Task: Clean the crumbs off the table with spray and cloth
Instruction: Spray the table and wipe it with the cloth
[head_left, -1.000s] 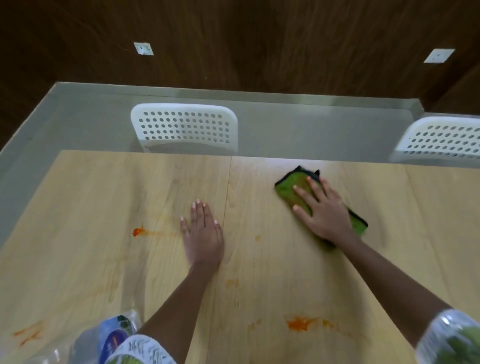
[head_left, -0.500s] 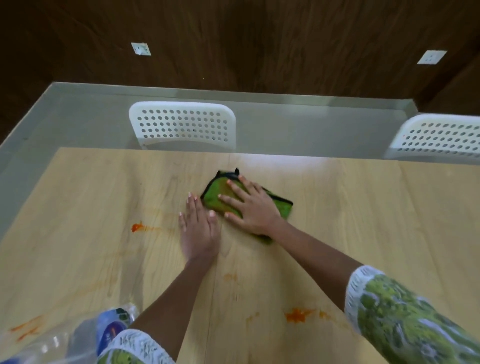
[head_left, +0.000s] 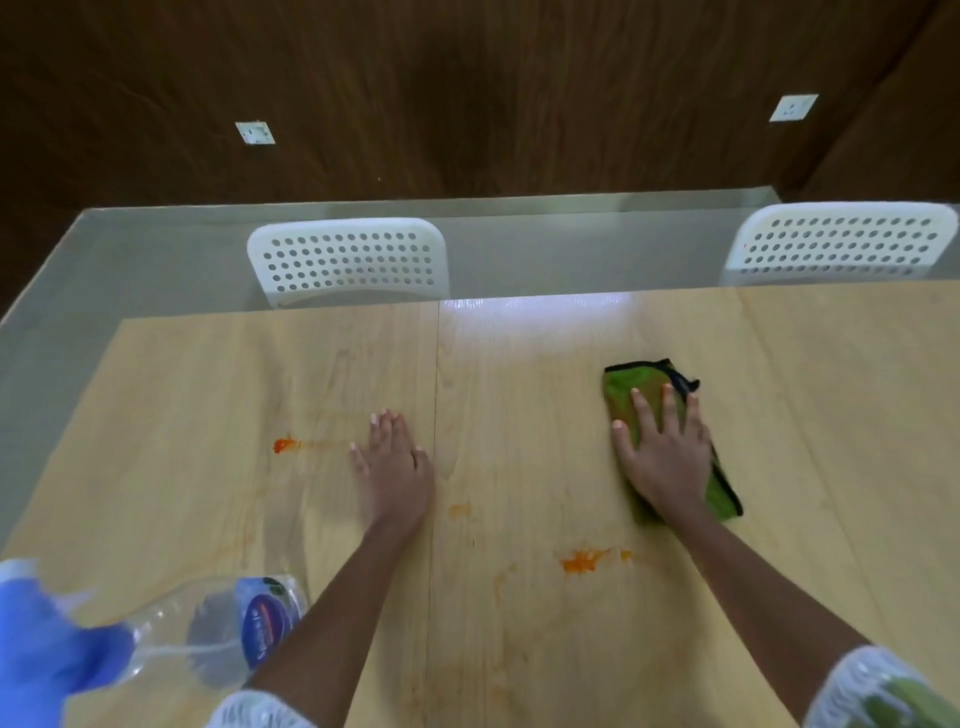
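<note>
Rightward from my flat left hand (head_left: 396, 467), my right hand (head_left: 662, 457), fingers spread, slides the green cloth (head_left: 628, 387); its long axis runs near-to-far, tilted.

Light wooden table (head_left: 519, 649) with a seam running top to bottom at centre. Lying on it: green cloth (head_left: 623, 387) at right of centre; clear spray bottle (head_left: 208, 634) at lower left; orange smears at left of centre and lower centre.

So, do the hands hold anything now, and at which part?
Neither grips anything. The right hand presses flat on the middle of the folded green cloth; the left hand rests flat on the light wooden table.
</note>
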